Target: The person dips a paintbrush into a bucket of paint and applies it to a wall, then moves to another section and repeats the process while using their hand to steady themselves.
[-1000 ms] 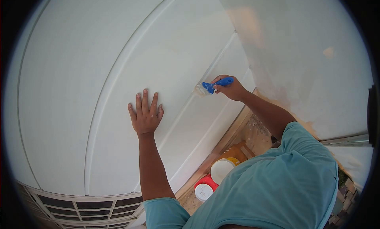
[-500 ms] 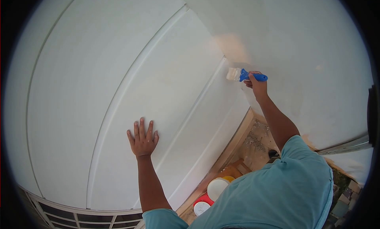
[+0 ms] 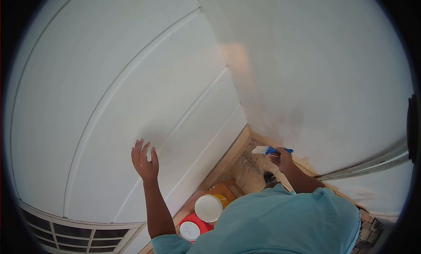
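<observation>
1. The right hand is gripping one blue-handled paintbrush above the gritty floor; overloaded bristles could be dripping.
2. The left hand is hovering, holding nothing, near the grooved wall; careless contact could be smudging it.
3. Two white-topped containers are standing lower: one yellow bucket, one red bucket.

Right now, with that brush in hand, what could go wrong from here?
The brush in the right hand shows over the gritty floor in this view, so any wet coating might drip there or pick up grit if it touches down. The yellow tub and red container sit close together, so a careless step could perhaps knock both.
</observation>
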Demonstrator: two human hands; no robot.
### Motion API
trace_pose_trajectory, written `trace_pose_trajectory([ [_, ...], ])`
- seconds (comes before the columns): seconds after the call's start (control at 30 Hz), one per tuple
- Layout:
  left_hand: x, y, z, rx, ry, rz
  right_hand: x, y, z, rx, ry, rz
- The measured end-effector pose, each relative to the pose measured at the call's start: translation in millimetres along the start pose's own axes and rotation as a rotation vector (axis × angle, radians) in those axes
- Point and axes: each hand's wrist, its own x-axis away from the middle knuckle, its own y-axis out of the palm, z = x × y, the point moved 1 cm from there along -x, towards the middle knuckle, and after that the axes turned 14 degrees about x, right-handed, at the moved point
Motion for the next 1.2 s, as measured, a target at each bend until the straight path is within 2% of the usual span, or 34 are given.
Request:
trace_pose_trajectory([
  [0.03, 22, -3, 9, 0.024, -0.024, 0.005, 8, -2, 2, 0.020, -0.006, 0.027],
  [0.1, 70, -16, 27, 0.538, -0.654, 0.096, 27, -3, 10, -0.049, -0.072, -0.002],
  [0.13, 82, -12, 41, 0.699, -0.587, 0.341, 37, -1, 18, -0.014, -0.072, 0.021],
  [0.17, 97, -16, 47, 0.701, -0.636, 0.358, 47, 2, 24, -0.112, -0.089, 0.013],
  [0.2, 116, -23, 50, 0.896, -0.743, 0.383, 56, 5, 28, -0.200, -0.104, -0.005],
  [0.23, 136, -30, 51, 1.080, -0.845, 0.426, 68, 9, 31, -0.131, -0.096, -0.009],
  [0.3, 141, -54, 69, 1.729, -1.006, 0.662, 104, 26, 45, -0.238, -0.151, -0.020],
  [0.33, 149, -64, 66, 1.900, -1.091, 0.614, 122, 34, 52, -0.239, -0.155, -0.053],
  [0.37, 149, -76, 72, 2.077, -1.277, 0.733, 134, 39, 59, -0.208, -0.142, -0.041],
  [0.4, 158, -82, 68, 2.310, -1.179, 0.635, 142, 40, 60, -0.169, -0.131, -0.060],
  [0.53, 170, -121, 78, 2.339, -1.244, 0.828, 164, 43, 74, -0.086, -0.116, -0.074],
  [0.6, 180, -137, 80, 2.398, -1.085, 0.721, 167, 47, 76, -0.073, -0.112, -0.085],
  [0.63, 185, -146, 81, 2.393, -1.077, 0.739, 166, 49, 78, -0.081, -0.103, -0.088],
  [0.7, 191, -168, 83, 2.443, -0.861, 0.586, 166, 61, 81, -0.045, -0.101, -0.115],
  [0.77, 186, -200, 94, 2.345, -0.538, 0.473, 167, 73, 79, -0.021, -0.104, -0.157],
  [0.83, 175, -239, 103, 2.045, -0.160, 0.256, 165, 83, 75, -0.026, -0.098, -0.251],
  [0.87, 161, -264, 109, 1.860, -0.018, 0.079, 161, 87, 73, -0.033, -0.081, -0.289],
  [0.9, 148, -292, 121, 1.686, -0.015, -0.078, 161, 91, 70, -0.023, -0.081, -0.301],
  [0.93, 139, -314, 138, 1.560, -0.043, -0.134, 161, 96, 67, -0.009, -0.078, -0.316],
  [1.0, 129, -338, 162, 1.311, 0.078, -0.180, 153, 97, 65, -0.024, -0.079, -0.364],
  [1.03, 125, -349, 171, 1.327, 0.091, -0.177, 152, 96, 64, -0.030, -0.093, -0.350],
  [1.1, 118, -360, 183, 1.075, 0.079, -0.255, 147, 94, 56, -0.012, -0.084, -0.415],
  [1.2, 104, -350, 187, 1.068, 0.166, -0.228, 142, 79, 48, -0.042, -0.093, -0.397],
])
